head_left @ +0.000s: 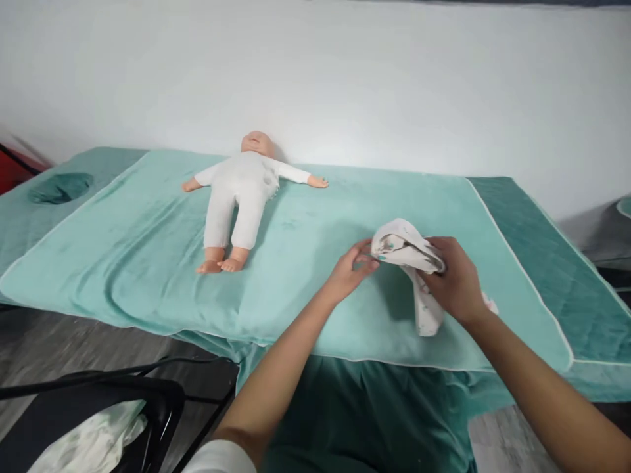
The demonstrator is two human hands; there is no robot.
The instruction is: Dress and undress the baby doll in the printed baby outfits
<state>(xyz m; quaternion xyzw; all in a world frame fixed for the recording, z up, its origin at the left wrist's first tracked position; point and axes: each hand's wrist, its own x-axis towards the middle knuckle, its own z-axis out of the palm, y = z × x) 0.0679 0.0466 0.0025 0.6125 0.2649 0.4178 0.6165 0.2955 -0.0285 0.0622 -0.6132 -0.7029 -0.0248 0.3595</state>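
Observation:
A bunched white baby garment [401, 240] with small printed marks is held above the right half of the bed. Part of it hangs down like a sleeve or leg. My left hand [349, 270] pinches its left edge between thumb and fingers. Wrapped around the other side is my right hand [456, 279], which hides part of the cloth. A baby doll [241, 180] with a white cloth body lies on its back to the left, arms spread and feet toward me, apart from both hands.
The bed has a light green cover [305, 295] with darker green ends and a face hole [62, 188] at the left. Behind it rises a white wall [315, 79]. At lower left, a black chair [162, 407] holds a pale crumpled cloth [93, 440].

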